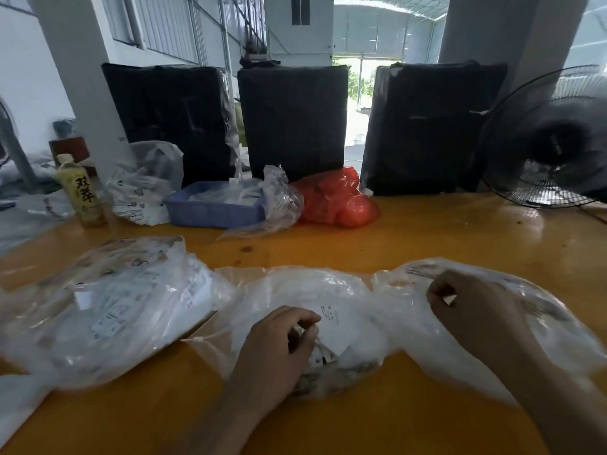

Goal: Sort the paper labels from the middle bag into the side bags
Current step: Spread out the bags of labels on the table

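Note:
Three clear plastic bags of white paper labels lie in a row on the orange table. My left hand (279, 346) is inside the middle bag (328, 290), fingers curled, pinching small paper labels (323, 354). Over the right bag (542, 323) my right hand (473, 310) pinches a small label at the fingertips. The left bag (108, 307) lies wide and full, with no hand on it.
Along the back stand three dark wrapped bundles (292, 123), a blue tray (213, 210), a red plastic bag (335, 198), more clear bags (144, 182) and a drink bottle (82, 192). A black fan (545, 139) stands at the right. Bare table (427, 231) lies beyond the three bags.

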